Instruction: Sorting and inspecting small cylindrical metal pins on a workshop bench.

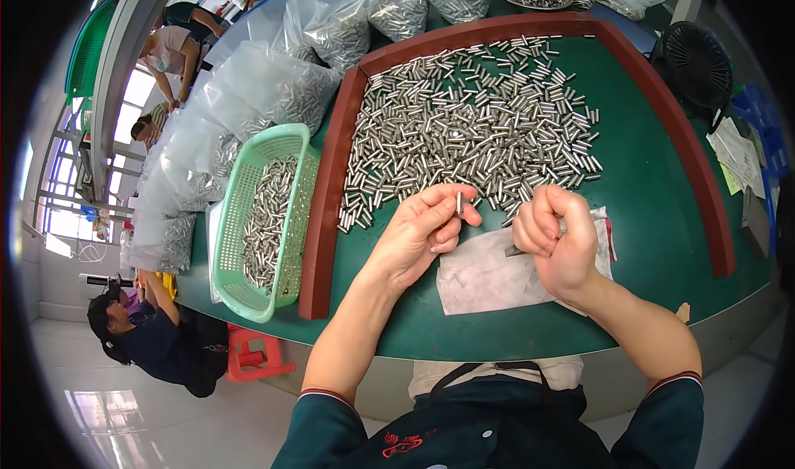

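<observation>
My left hand (422,225) is closed, with a small shiny metal pin (460,202) standing upright between thumb and fingertips. To its right my right hand (556,241) is curled into a fist. A short flat grey end (515,251) pokes out of that fist; the fingers hide the rest of it. Beneath the right hand lies a smudged white cloth (472,283). Just beyond both hands spreads a wide heap of loose metal pins (464,129) on the green tabletop (654,212).
A dark red raised border (331,196) frames the heap at left, back and right. Left of it stands a green basket (286,254) of pins. Bags of pins (281,88) line the table's far left. A black fan (697,63) stands back right. Other people (157,336) sit at left.
</observation>
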The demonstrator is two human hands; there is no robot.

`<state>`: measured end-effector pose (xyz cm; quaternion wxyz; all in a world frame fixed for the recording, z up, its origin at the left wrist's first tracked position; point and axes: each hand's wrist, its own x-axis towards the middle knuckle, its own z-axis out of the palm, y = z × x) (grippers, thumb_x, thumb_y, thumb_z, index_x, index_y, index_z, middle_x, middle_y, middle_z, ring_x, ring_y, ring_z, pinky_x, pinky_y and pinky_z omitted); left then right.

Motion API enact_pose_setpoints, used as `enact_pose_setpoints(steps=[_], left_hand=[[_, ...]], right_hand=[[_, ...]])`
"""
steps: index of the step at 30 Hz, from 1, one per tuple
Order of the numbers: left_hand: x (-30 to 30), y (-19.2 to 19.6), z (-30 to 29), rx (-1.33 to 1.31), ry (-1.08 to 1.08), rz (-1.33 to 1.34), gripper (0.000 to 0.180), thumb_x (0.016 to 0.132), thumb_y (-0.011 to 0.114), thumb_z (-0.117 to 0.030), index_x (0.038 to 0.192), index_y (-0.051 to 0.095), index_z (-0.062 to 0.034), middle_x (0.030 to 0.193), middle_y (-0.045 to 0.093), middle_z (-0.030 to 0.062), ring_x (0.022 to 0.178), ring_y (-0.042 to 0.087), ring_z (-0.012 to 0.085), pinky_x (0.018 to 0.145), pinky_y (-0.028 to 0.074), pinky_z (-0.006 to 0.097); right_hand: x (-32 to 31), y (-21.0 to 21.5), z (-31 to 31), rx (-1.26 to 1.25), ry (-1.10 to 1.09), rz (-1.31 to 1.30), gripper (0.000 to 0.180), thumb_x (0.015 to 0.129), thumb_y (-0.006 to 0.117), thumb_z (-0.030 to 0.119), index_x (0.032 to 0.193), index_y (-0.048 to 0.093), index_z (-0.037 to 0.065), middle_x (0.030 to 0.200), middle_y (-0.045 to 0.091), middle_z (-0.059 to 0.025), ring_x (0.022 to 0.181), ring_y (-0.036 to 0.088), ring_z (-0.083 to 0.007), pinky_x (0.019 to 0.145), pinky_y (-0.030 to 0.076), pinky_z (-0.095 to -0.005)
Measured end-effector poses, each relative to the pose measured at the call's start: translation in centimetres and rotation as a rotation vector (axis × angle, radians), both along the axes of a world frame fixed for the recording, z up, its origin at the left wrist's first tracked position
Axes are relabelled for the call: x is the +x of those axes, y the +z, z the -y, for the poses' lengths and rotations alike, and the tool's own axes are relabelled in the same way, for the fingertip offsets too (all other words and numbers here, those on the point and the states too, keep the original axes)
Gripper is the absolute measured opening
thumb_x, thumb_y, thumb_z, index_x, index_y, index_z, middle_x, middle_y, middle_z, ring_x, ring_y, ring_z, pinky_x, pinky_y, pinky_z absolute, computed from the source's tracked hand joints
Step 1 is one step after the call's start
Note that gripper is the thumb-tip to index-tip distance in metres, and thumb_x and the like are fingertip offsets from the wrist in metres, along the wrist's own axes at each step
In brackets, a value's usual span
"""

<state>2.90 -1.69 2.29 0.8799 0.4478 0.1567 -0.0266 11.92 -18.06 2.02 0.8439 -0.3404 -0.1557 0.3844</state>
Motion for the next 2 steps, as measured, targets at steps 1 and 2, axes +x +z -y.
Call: enact_pose_setpoints(steps=[1, 2], left_hand=[[0.00, 0.01, -0.07, -0.032, -0.005, -0.014, 0.022, 0.088, 0.046, -0.011, 0.106, 0.052, 0.0010, 0.080, 0.057, 0.0080, 0.050, 0.033, 0.0029, 0.043, 0.028, 0.015], [-0.03, -0.04, -0.16, -0.043, -0.011, -0.020, 0.023, 0.088, 0.047, -0.012, 0.108, 0.050, 0.0006, 0.080, 0.058, 0.0084, 0.050, 0.033, 0.0028, 0.043, 0.028, 0.015]], right_hand=[[0.01, -0.03, -0.01, 0.000, -0.001, 0.005, 0.038, 0.086, 0.033, 0.020, 0.050, 0.026, 0.009, 0.041, 0.025, 0.0008, 0.039, 0.019, -0.0076, 0.040, 0.018, -0.0239], [0.03, -0.07, -0.01, 0.000, -0.002, 0.011, 0.038, 0.086, 0.033, 0.020, 0.050, 0.027, 0.009, 0.041, 0.026, 0.0008, 0.038, 0.019, -0.0077, 0.040, 0.018, -0.0240]])
